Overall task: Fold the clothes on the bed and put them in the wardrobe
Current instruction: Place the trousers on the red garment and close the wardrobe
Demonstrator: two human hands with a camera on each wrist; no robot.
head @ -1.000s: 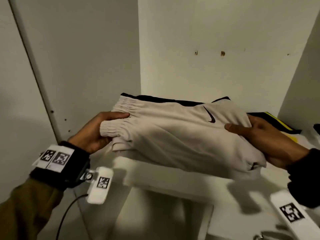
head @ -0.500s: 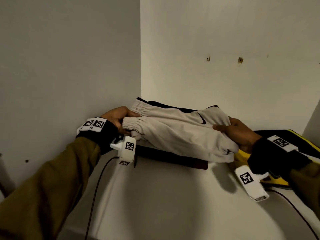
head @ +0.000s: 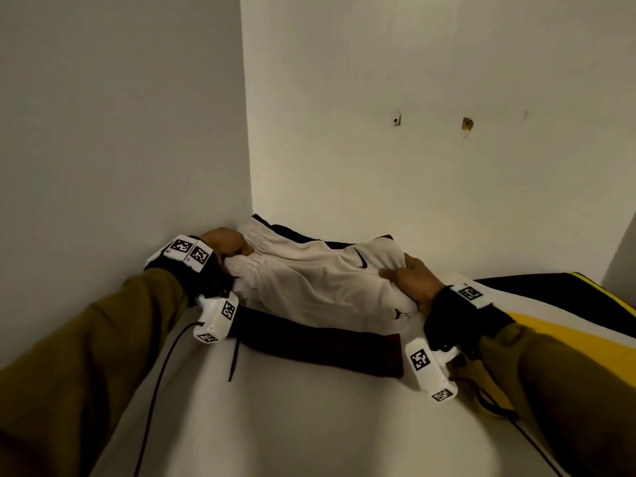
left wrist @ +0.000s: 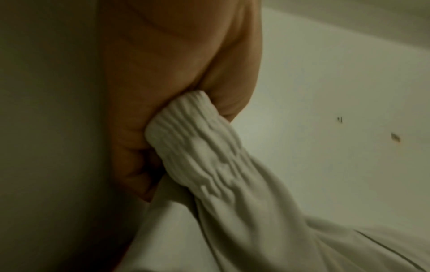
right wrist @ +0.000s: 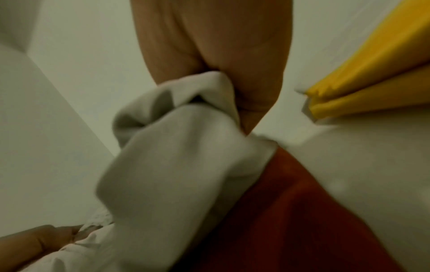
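Folded cream shorts [head: 320,280] with a black swoosh and black trim lie in the back left corner of the wardrobe shelf [head: 309,418], on top of a folded dark maroon garment [head: 330,346]. My left hand [head: 229,247] grips their gathered waistband [left wrist: 197,139] against the left wall. My right hand [head: 409,280] grips the opposite folded end [right wrist: 186,147]. In the right wrist view the maroon garment [right wrist: 291,211] shows under the shorts.
A folded black, yellow and white garment [head: 564,325] lies on the shelf to the right, touching my right forearm. The left side wall [head: 120,149] and back wall [head: 430,149] box in the corner. Cables trail from both wrist cameras across the shelf front.
Both hands have carried the shorts deeper into the shelf and lowered them onto the maroon garment in the corner. The left hand now sits against the side wall.
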